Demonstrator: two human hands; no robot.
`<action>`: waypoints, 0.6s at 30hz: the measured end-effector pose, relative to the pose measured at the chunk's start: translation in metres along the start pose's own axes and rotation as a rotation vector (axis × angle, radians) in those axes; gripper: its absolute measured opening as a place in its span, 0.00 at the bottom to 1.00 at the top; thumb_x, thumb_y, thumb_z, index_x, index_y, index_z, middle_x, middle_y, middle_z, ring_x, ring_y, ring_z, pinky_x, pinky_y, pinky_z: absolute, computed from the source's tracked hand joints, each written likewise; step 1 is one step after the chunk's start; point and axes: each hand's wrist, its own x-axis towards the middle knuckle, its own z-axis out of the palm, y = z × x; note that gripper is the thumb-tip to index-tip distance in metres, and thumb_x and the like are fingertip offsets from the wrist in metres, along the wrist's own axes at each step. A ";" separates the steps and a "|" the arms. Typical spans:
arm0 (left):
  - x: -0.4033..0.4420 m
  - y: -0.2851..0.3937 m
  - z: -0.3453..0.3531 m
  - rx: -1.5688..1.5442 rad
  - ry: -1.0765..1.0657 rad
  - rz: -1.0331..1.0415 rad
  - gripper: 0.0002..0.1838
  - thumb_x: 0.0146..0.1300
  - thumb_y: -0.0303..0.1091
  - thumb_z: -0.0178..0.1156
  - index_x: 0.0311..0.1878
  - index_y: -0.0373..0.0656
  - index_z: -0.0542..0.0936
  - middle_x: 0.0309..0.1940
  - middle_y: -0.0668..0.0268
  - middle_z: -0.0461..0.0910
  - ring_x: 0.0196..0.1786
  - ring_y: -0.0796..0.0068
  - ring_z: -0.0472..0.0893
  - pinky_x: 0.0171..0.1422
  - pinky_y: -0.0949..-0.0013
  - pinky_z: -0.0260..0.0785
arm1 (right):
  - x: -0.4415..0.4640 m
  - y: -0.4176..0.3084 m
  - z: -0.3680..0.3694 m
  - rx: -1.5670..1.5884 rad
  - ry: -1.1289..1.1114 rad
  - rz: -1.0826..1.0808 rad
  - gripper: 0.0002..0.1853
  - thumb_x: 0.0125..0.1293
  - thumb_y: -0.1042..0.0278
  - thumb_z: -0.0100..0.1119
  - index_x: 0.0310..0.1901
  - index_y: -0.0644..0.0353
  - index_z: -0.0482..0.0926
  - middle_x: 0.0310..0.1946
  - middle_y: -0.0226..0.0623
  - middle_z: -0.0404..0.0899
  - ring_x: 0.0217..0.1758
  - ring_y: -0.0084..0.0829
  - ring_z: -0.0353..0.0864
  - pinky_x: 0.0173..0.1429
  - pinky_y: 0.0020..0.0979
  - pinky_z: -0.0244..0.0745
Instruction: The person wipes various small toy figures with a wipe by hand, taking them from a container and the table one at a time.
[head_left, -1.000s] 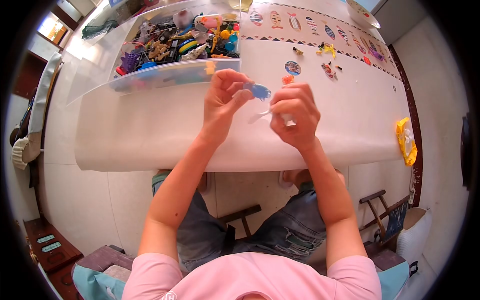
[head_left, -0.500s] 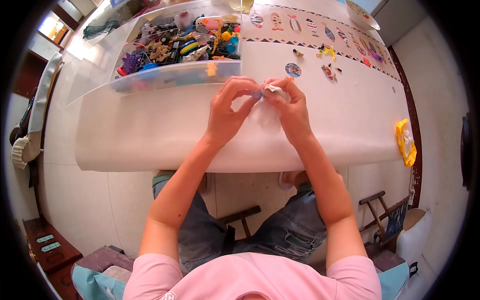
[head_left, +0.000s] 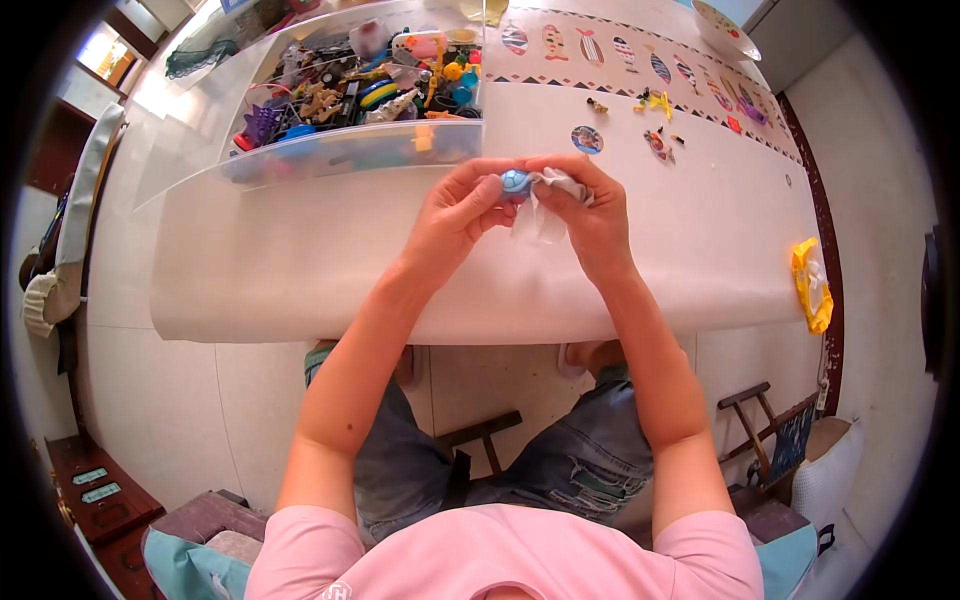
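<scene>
A small blue toy (head_left: 515, 183) with a shell-like pattern is pinched between the thumb and fingers of my left hand (head_left: 462, 205), above the white table. My right hand (head_left: 592, 205) grips a crumpled white wipe (head_left: 545, 215) and presses it against the toy's right side. Part of the wipe hangs down between the two hands. Both hands are close together, just in front of the clear bin's right corner. The fingers of my right hand hide part of the wipe.
A clear plastic bin (head_left: 330, 152) full of mixed toys stands at the back left. Small toys and a round picture piece (head_left: 586, 139) lie at the back right, near a fish-patterned strip (head_left: 640, 50). A yellow wipes packet (head_left: 811, 285) and a bowl (head_left: 725, 32) are further right.
My right hand has come over to my left hand, bringing the wipe against the blue toy. The toy has been turned, and its patterned side now shows.
</scene>
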 end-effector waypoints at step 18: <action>0.000 -0.001 0.000 -0.165 -0.058 -0.098 0.17 0.66 0.38 0.52 0.51 0.36 0.74 0.35 0.69 0.77 0.34 0.85 0.75 0.39 0.81 0.70 | -0.005 -0.001 0.012 -0.202 0.171 -0.228 0.14 0.47 0.83 0.63 0.35 0.60 0.74 0.37 0.36 0.72 0.37 0.30 0.75 0.39 0.27 0.71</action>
